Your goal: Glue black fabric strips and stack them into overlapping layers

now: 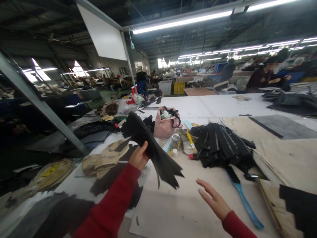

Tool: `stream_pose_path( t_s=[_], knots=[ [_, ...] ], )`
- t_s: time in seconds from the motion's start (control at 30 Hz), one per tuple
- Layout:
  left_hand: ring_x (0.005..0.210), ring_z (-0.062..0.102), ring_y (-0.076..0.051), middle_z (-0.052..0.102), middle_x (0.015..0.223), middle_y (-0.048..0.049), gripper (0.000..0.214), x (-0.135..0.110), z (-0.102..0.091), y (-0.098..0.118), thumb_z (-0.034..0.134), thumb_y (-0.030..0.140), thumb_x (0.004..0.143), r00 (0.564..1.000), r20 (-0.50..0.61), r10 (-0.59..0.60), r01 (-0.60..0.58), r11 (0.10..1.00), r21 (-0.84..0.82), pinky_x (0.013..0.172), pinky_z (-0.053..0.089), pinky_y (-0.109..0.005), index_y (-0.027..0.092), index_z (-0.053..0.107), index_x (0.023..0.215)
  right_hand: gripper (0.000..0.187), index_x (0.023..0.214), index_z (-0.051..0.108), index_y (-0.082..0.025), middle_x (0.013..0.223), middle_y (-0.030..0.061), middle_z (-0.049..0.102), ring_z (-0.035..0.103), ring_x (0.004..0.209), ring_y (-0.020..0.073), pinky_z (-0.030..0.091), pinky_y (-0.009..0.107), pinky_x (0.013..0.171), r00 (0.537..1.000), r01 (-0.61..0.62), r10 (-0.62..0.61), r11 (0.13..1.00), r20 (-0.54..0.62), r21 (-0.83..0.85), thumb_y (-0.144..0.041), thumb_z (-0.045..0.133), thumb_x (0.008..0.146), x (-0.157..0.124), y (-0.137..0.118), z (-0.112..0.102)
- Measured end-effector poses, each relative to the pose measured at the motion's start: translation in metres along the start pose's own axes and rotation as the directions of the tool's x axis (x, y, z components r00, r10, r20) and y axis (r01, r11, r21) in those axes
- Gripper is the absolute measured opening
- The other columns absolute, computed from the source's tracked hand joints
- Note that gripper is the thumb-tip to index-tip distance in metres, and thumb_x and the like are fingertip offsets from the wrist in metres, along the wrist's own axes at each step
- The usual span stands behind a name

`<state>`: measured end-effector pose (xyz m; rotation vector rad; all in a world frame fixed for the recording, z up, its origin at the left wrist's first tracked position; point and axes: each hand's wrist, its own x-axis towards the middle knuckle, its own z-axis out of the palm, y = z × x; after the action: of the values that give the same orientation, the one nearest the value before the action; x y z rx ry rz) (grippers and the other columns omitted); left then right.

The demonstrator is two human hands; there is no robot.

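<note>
worktop (193, 107): left grip (140, 157), seven o'clock, clasps black sheets (158, 155), seemingly mid-handling; steadying them calls for right grip (214, 197), empty, five o'clock.

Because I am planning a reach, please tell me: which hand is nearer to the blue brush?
Right. The right hand is just left of the blue brush, not touching it; the left hand is much farther left, holding black sheets.

A long tube light (183, 22) glows between twelve and one o'clock under a dark roof (44, 19). A white board (102, 31) sits at eleven, bright windows (78, 68) show at ten, green floor (97, 103) past nine, and a white table (200, 105) stretches toward three.
</note>
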<state>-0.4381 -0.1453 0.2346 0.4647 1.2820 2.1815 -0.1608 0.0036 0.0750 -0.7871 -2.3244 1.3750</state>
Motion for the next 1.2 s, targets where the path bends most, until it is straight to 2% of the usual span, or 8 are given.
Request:
stream_pose_path(
  t_s=[0.17,0.3,0.43,0.6,0.73,0.83,1.0,1.2],
  knots=[
    [0.070,0.060,-0.014,0.064,0.079,-0.0034,0.024,-0.053,0.047,-0.070,0.063,0.029,0.071,0.922,0.197,-0.334,0.365,0.919,-0.151,0.068,0.050,-0.028,0.013,0.058,0.089,0.065,0.123,0.044,-0.018,0.124,0.0130,0.047,0.044,0.113,0.0219,0.029,0.042,0.098,0.943,-0.115,-0.051,0.876,0.328,0.468,-0.061,0.043,0.075,0.017,-0.099,-0.027],
    [0.076,0.060,-0.015,0.063,0.084,-0.0042,0.027,-0.080,0.063,-0.116,0.062,0.031,0.073,0.920,0.174,-0.352,0.382,0.906,-0.181,0.069,0.048,-0.027,0.014,0.056,0.093,0.073,0.120,0.041,-0.016,0.107,0.0131,0.056,0.057,0.091,0.0233,0.042,0.039,0.079,0.814,-0.410,0.000,0.709,0.581,0.574,-0.054,0.063,0.061,0.002,-0.087,-0.002],
    [0.092,0.056,-0.018,0.061,0.097,-0.0066,0.030,-0.092,0.068,-0.132,0.061,0.030,0.073,0.908,0.201,-0.368,0.409,0.885,-0.223,0.082,0.044,-0.031,0.015,0.057,0.098,0.040,0.085,0.056,-0.009,0.069,0.0075,0.059,0.056,0.062,0.0162,0.041,0.029,0.060,0.827,-0.459,0.103,0.692,0.553,0.558,-0.037,0.057,0.057,-0.013,-0.061,0.013],
    [0.097,0.052,-0.017,0.058,0.102,-0.0062,0.034,-0.081,0.049,-0.154,0.068,0.028,0.064,0.838,0.282,-0.466,0.495,0.868,-0.038,0.082,0.042,-0.029,0.017,0.058,0.094,0.047,0.111,0.050,-0.016,0.096,0.0074,0.058,0.054,0.084,0.0185,0.040,0.033,0.078,0.990,-0.058,0.062,0.997,0.125,-0.042,-0.021,0.044,0.064,-0.013,-0.051,-0.019],
    [0.061,0.052,-0.011,0.057,0.077,-0.0038,0.024,-0.095,0.006,-0.209,0.062,0.027,0.063,0.613,0.033,-0.790,0.585,0.481,0.653,0.055,0.038,-0.025,0.013,0.057,0.083,0.071,0.132,0.033,-0.015,0.111,0.0132,0.052,0.047,0.101,0.0277,0.032,0.043,0.088,0.997,0.030,0.026,0.742,0.072,-0.670,-0.027,0.053,0.064,-0.016,-0.007,-0.024],
    [0.051,0.045,-0.008,0.051,0.063,0.0022,0.024,-0.124,-0.021,-0.243,0.054,0.023,0.067,0.469,0.169,-0.867,0.410,0.383,0.827,0.050,0.034,-0.022,0.013,0.056,0.089,0.092,0.135,0.026,-0.013,0.131,0.0162,0.037,0.035,0.117,0.0316,0.023,0.046,0.097,0.944,-0.017,0.258,0.665,0.208,-0.746,-0.043,0.063,0.056,-0.024,0.037,-0.010],
    [0.057,0.044,-0.007,0.051,0.064,0.0020,0.022,-0.141,-0.026,-0.247,0.049,0.022,0.069,0.539,0.360,-0.761,0.177,0.520,0.835,0.054,0.035,-0.020,0.012,0.060,0.085,0.070,0.130,0.037,-0.008,0.131,0.0151,0.039,0.036,0.118,0.0252,0.027,0.038,0.098,0.935,-0.063,0.284,0.722,0.213,-0.689,-0.051,0.042,0.075,-0.023,0.067,-0.009],
    [0.070,0.051,-0.012,0.060,0.081,-0.0030,0.027,-0.107,-0.021,-0.225,0.049,0.023,0.069,0.655,0.391,-0.647,-0.082,0.453,0.888,0.067,0.041,-0.023,0.014,0.060,0.092,0.061,0.118,0.051,-0.013,0.124,0.0131,0.045,0.040,0.112,0.0275,0.028,0.039,0.096,0.933,-0.034,0.273,0.716,0.235,-0.697,-0.040,0.057,0.063,-0.013,0.068,-0.015]
  ],
)
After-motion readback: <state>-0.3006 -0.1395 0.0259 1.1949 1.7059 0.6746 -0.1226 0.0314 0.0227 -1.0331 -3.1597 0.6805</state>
